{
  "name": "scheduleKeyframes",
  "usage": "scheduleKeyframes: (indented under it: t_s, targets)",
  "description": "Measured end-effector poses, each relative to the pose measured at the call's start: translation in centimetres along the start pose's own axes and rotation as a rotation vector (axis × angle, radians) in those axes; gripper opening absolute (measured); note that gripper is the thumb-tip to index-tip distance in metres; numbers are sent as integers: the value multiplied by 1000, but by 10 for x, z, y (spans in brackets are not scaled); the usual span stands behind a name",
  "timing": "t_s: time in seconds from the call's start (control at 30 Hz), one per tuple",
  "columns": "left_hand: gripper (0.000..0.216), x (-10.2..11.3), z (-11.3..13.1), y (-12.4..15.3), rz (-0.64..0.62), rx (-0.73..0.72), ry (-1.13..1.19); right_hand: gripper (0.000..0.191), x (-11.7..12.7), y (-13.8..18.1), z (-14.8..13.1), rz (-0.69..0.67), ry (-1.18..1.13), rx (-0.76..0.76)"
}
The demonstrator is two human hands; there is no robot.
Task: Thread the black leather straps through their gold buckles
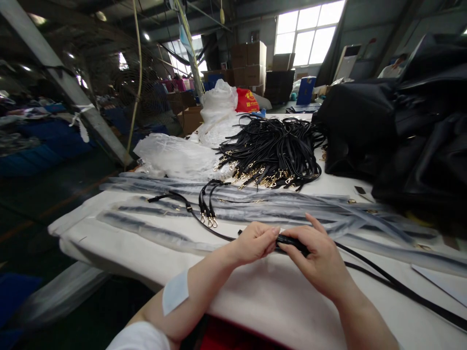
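Note:
Near the table's front edge, my left hand (258, 240) is closed on a black strap (292, 241). My right hand (316, 255) grips the same strap from the other side, thumb below and a finger raised. Between the hands the strap looks thick and doubled; its exact fold is hidden by my fingers. One length of black strap (211, 231) runs from my left hand to the upper left, and two lengths trail off to the lower right. Just beyond lie a few short straps with gold snap hooks (208, 221).
A large heap of black straps with gold hooks (273, 146) lies at the back. Clear plastic sleeves (153, 228) holding dark strips cross the white table (146, 260). Crumpled plastic bags (178, 153) sit at left, black sheeting (379, 126) at right. A metal pole (69, 87) slants at left.

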State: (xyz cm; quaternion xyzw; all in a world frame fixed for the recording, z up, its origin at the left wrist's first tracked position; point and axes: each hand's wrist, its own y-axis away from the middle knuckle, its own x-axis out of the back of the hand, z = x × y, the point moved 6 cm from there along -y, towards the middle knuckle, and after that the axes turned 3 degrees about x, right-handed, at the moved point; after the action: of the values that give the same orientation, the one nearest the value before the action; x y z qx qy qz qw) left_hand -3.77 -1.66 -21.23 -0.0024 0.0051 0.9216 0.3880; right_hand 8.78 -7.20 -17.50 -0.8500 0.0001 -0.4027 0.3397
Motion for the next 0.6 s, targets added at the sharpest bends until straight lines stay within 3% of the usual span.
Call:
scheduleKeyframes:
  t_s: [0.13,0.23,0.43,0.6]
  targets:
    - [59,28,4,2,198,96,498,9,17,1,9,130,-18,-76]
    - [55,53,15,7,359,96,718,11,20,2,14,179,-30,-107]
    - [46,79,39,22,461,72,918,11,24,6,20,267,-45,-136]
    - [52,94,49,31,557,76,928,13,31,7,19,339,9,-107]
